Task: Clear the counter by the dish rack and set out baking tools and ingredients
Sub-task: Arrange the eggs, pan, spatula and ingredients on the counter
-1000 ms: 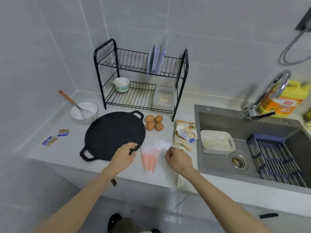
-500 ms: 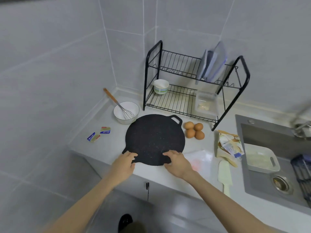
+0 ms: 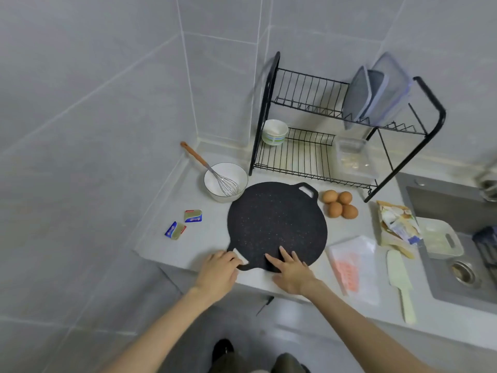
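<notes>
My left hand (image 3: 219, 273) hides most of the near handle (image 3: 243, 265) on the pan (image 3: 277, 222); the tap (image 3: 487, 184) is a blurry smear, cut off at the right edge.

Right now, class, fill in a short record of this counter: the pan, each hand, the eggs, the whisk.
Pan: black griddle pan, flat on the counter in front of the dish rack
Left hand: holds the pan's near handle
Right hand: fingers flat on the pan's near edge
Eggs: four, right of the pan
Whisk: in white bowl, left of the rack
</notes>
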A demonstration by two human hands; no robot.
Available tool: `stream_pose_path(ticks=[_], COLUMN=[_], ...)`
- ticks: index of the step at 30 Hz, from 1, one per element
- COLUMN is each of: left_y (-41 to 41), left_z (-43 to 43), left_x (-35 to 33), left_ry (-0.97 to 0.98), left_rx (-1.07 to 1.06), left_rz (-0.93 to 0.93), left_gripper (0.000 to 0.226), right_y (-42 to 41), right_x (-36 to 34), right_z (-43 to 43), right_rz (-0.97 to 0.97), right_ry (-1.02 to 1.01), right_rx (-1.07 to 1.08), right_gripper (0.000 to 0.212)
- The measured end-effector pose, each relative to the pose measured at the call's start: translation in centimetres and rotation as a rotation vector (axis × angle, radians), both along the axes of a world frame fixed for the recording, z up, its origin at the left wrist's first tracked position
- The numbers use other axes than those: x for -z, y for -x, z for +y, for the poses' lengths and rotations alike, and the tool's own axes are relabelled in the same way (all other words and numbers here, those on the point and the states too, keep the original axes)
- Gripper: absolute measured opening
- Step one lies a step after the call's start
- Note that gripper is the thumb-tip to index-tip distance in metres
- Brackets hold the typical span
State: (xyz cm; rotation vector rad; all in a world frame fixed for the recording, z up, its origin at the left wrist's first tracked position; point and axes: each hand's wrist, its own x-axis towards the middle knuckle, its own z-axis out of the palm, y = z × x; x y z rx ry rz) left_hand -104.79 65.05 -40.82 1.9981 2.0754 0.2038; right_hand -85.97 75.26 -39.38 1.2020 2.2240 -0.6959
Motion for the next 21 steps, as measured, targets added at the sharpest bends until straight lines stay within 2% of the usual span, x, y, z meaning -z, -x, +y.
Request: stream_pose_path(ticks=[5,8,12,14,17,21], left_y=[1.7,2.4,3.5,4.4,5.8,7.9], left_z=[0.2,0.3,1.0,2.1,4.2,7.1], left_x=[0.1,0.0,-0.1,-0.5,-2.1,-4.1], left_ry=[0.039,0.059,0.025,0.014,0.000,-0.025], left_rx=[0.009,-0.019,-0.174,-0.374,-0.676,-0.843], left_rz=[-0.004,-0.111,-0.436,-0.670,-1.012,-1.241], left_gripper=[0.034,0.036,0.041,0.043,0.042,0.039], right_y=[1.4,2.2,3.5,4.6,6.8,10.1], right_x=[0.1,-0.2,-1.3,-2.0,-3.1,-3.3], right_z=[-0.5,0.1,1.6,2.7,4.7,7.8], right_rz=[0.025,0.071,0.297,0.471,0.672,0.858], right_ry=[0.005,-0.019,-0.082,-0.047,0.111,0.388], right_rx=[0.019,0.045,0.156,0.254,0.451,0.715], right_gripper=[0.059,0.057,0.056,0.056,0.056,0.056])
